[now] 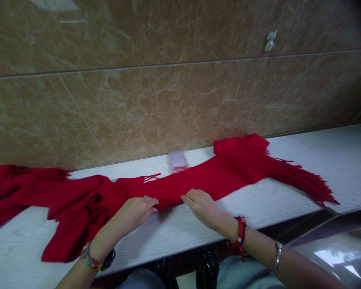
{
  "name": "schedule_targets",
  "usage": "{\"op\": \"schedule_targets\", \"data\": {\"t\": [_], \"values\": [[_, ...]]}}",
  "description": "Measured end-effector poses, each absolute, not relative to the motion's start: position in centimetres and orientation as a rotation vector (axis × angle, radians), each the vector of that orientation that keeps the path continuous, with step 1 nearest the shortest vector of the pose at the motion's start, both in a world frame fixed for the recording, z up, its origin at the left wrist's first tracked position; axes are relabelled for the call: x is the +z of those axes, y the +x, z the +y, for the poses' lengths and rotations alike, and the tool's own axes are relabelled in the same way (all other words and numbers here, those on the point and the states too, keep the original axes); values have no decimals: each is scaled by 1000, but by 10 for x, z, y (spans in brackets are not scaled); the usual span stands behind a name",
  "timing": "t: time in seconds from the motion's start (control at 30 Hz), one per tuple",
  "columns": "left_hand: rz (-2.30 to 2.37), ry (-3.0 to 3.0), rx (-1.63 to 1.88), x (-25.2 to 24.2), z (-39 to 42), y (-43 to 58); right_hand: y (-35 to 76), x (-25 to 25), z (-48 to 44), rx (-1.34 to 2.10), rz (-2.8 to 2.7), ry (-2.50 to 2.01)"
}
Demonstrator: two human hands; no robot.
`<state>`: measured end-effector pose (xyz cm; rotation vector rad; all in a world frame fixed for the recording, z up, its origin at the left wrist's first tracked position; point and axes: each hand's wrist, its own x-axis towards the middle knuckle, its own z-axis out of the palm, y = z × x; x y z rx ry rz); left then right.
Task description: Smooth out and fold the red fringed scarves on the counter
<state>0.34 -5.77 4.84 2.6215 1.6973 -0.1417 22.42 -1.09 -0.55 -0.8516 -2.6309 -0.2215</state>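
A red fringed scarf (234,172) lies lengthwise on a narrow white shelf. Its right part is fairly flat, with a fringe (307,182) trailing off to the right. My left hand (138,210) has its fingers closed on the scarf's near edge, left of the middle. A short way to the right, my right hand (203,206) pinches the same edge, thumb tucked under. More red cloth (78,200) is bunched and crumpled left of my hands; whether it is a separate scarf I cannot tell.
The white wood-grain shelf (313,148) runs along a brown marbled wall (168,104). A small pale card-like item (178,159), blurred out, sits behind the scarf. White hooks (270,41) are fixed to the wall. My knees are below the shelf's front edge.
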Motion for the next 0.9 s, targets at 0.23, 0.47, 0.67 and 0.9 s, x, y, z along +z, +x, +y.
{"op": "schedule_targets", "data": {"t": [0.23, 0.47, 0.67, 0.9], "values": [[1771, 2528, -78, 48, -55, -1, 225, -17, 2, 89, -2480, -972], [1823, 2534, -174, 48, -52, 3, 215, -4, -5, 137, -2499, -825], [1814, 2599, -211, 46, -54, 4, 205, -10, -5, -23, -2609, -766], [1562, 2652, -107, 49, -60, 6, 210, -9, -13, -184, -2666, -696]]}}
